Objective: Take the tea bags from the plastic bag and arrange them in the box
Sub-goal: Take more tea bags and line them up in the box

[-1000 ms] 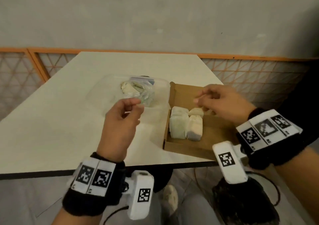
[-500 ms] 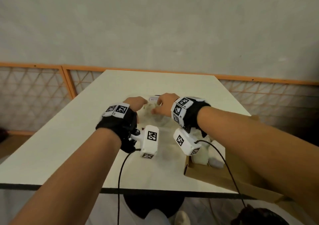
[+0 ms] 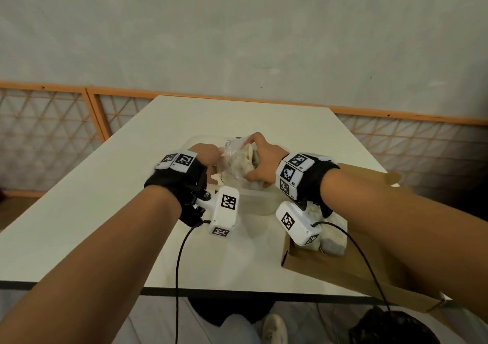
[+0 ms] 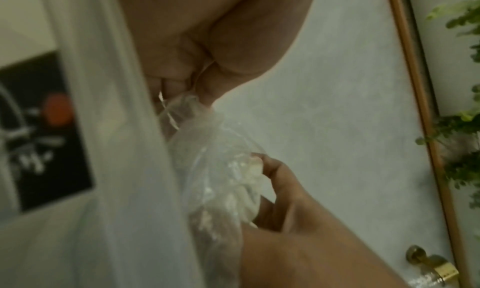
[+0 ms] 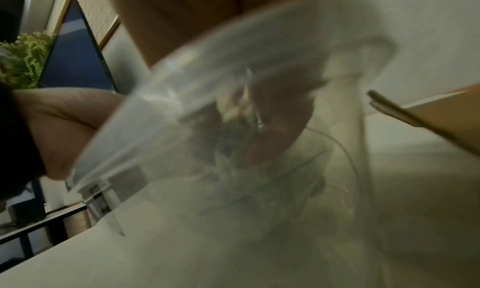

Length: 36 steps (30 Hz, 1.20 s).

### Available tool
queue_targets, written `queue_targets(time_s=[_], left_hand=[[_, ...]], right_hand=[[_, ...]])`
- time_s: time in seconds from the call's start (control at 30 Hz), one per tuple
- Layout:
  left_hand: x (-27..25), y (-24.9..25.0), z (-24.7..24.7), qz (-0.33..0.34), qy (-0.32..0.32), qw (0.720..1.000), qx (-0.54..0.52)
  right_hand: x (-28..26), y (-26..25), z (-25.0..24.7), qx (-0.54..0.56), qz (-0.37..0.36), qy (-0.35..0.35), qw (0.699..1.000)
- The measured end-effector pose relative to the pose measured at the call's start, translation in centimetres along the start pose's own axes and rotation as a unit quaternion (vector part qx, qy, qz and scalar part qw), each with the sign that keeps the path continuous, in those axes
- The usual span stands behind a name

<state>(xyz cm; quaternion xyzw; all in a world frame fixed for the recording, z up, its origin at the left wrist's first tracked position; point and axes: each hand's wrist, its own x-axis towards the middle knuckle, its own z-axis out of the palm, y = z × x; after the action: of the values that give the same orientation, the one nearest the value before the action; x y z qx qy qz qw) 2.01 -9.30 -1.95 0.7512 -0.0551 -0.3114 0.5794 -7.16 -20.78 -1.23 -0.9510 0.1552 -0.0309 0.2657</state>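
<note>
From the head view I see the plastic bag (image 3: 239,159) mid-frame on the surface (image 3: 105,198), my left hand (image 3: 204,155) pinching its edge, my right hand (image 3: 260,163) curled into it; box (image 3: 351,267) lower right holds tea bags (image 3: 334,243). Left wrist view alone shows the pinch (image 4: 205,80). Right wrist view is blurred film; soft, light bags, I'd grip by a corner

A clear, crumpled plastic bag (image 3: 235,163) is held up off the pale surface (image 3: 132,185), with pale tea bags (image 3: 248,156) bunched inside. To its right lies an open brown cardboard box (image 3: 343,267), holding whitish tea bags (image 3: 334,240) packed side by side.
</note>
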Motion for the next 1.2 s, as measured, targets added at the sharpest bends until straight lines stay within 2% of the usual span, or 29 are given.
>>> queue_targets(time_s=[0.1,0.2,0.27,0.43,0.6,0.67,0.73,0.8,0.87,1.0,1.1,1.2], left_hand=[[0.2,-0.2,-0.3,-0.026,-0.023,0.995,-0.097],[-0.3,-0.2,-0.3,-0.028,-0.061,0.989,-0.134],[-0.5,-0.2,-0.2,-0.011,-0.069,0.991,-0.111],[0.0,-0.5,0.3,0.041,0.000,0.999,0.019],[-0.3,-0.4,0.3,0.041,0.031,0.998,0.030],[-0.8,-0.2,0.4,0.098,0.076,0.991,0.040],[-1.6,0.0,0.6,0.207,0.157,0.966,-0.009],[-3.5,0.1,1.1,0.278,0.185,0.939,-0.082],[-5.9,0.1,2.0,0.284,0.157,0.933,-0.157],[-9.9,-0.8,4.8,0.189,0.029,0.931,-0.312],[-11.5,-1.4,7.2,0.103,-0.100,0.898,-0.417],[-12.8,-1.7,9.9,0.030,-0.261,0.844,-0.467]], right_hand=[[-0.4,0.5,-0.2,0.018,-0.028,0.012,0.999],[-0.2,1.0,-1.1,0.027,-0.044,0.035,0.998],[0.0,1.3,-1.9,0.050,-0.042,0.048,0.997],[0.4,2.0,-3.5,0.169,-0.025,0.084,0.982],[0.1,1.6,-5.8,0.252,-0.036,0.086,0.963],[-0.5,1.2,-6.9,0.268,-0.044,0.084,0.959],[-1.3,1.0,-7.9,0.276,-0.049,0.080,0.957],[-2.4,1.1,-8.6,0.280,-0.050,0.069,0.956],[-3.7,1.2,-8.9,0.294,-0.051,0.058,0.953],[-7.0,2.0,-9.3,0.335,-0.054,0.060,0.939],[-9.5,2.7,-9.2,0.359,-0.061,0.068,0.929],[-11.4,3.4,-8.2,0.287,-0.087,0.045,0.953]])
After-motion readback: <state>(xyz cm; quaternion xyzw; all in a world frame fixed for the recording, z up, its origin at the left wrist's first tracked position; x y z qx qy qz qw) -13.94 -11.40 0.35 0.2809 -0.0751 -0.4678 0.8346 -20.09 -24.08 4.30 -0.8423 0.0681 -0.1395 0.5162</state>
